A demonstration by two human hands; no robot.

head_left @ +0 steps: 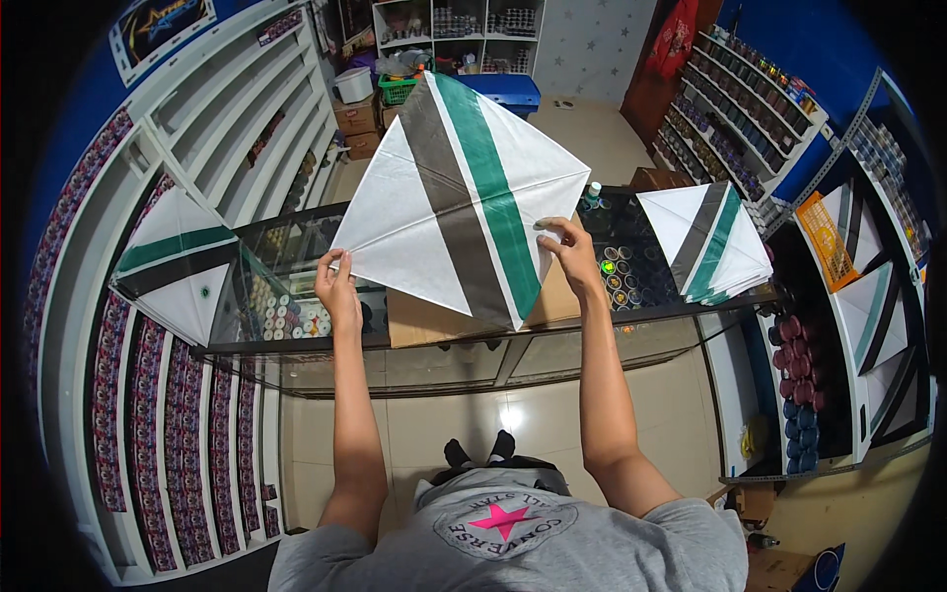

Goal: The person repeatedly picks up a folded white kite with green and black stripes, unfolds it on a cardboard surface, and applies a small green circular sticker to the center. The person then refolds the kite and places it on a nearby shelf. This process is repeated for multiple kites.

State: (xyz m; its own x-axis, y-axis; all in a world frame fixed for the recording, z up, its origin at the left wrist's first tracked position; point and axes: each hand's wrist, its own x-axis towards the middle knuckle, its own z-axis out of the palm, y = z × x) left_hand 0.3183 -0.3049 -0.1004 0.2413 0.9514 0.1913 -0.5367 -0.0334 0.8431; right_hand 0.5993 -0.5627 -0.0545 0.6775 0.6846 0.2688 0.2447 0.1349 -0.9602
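The left hand [338,286] pinches the left corner of a thin white diamond-shaped kite with grey and green stripes [456,202]; the right hand [574,255] grips its lower right edge. It is held above brown cardboard [412,323] on a dark-framed glass counter [659,316].

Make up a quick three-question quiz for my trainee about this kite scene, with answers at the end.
1. True or false: only the left hand touches the held kite.
2. Its two stripes are: A red and blue; B green and dark grey; C yellow and orange.
3. Fill in: the kite stack on the glass counter lies to the held kite's ____.

Key: 1 false, the right hand grips it too; 2 B; 3 right.
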